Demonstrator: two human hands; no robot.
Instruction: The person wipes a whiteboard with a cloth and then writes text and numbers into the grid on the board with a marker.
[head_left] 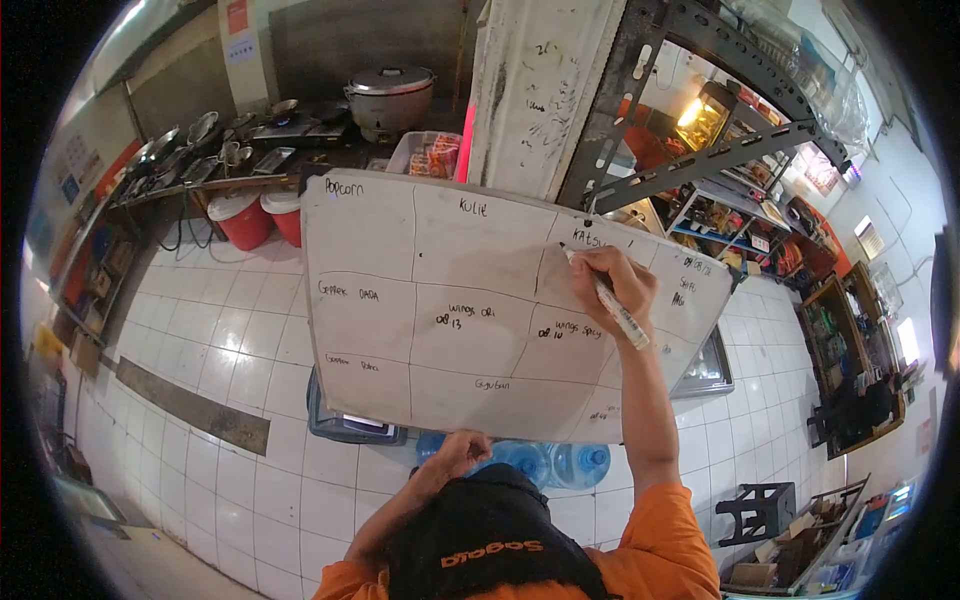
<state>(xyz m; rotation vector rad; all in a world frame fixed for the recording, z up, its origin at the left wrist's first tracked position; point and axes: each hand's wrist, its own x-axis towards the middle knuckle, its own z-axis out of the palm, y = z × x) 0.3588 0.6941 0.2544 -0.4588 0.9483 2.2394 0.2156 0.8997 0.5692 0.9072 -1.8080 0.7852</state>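
My right hand [620, 285] is closed round a white marker [625, 325]. Its dark tip meets the whiteboard [470, 345] just below the word "KAtsu", in the upper right part. Hand-drawn lines split the board into boxes, with words such as "Popcorn", "Kulit", "Geprek DADA" and "wings spicy". Times like 08.13 and 08.10 stand under some of them. At the board's lower edge, my left hand [462, 452] has its fingers curled against the rim; part of its grip is hidden.
Behind the board rises a white pillar [540, 100] beside a dark metal bracket frame [690, 100]. A large lidded pot [390, 100] and pans stand on the back left counter. Red buckets [243, 222] sit beneath. Blue water bottles [580, 465] are below the board; a black stool [757, 513] stands right.
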